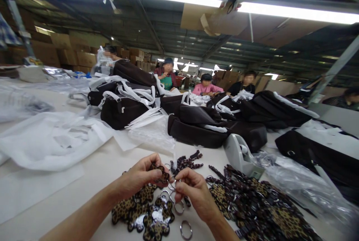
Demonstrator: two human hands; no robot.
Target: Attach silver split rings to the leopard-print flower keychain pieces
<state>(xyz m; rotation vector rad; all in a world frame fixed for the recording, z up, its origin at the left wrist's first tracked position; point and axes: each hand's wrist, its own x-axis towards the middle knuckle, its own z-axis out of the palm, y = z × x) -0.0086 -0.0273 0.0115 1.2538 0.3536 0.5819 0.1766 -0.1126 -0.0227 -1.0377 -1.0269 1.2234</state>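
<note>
My left hand (141, 177) is closed around a leopard-print charm (160, 175), thumb and fingers pinching it. Close beside it, my right hand (193, 190) pinches a metal key ring (172, 185) at the charm's edge; whether the ring passes through the charm I cannot tell. Under the hands lies a pile of leopard-print charms (146, 211), some with shiny patches. Loose split rings, one of them a bare ring (186, 229), rest on the table in front of me. A few dark patterned straps (190, 161) lie just beyond my fingers.
To the right spreads a heap of strapped leopard-print charms (241, 203). Behind it stand a grey tape dispenser (238, 155) and clear plastic bags (303, 181). Dark bags (196, 129) with white-wrapped straps fill the table's far part. White wrapping (50, 140) lies left. Several people sit beyond.
</note>
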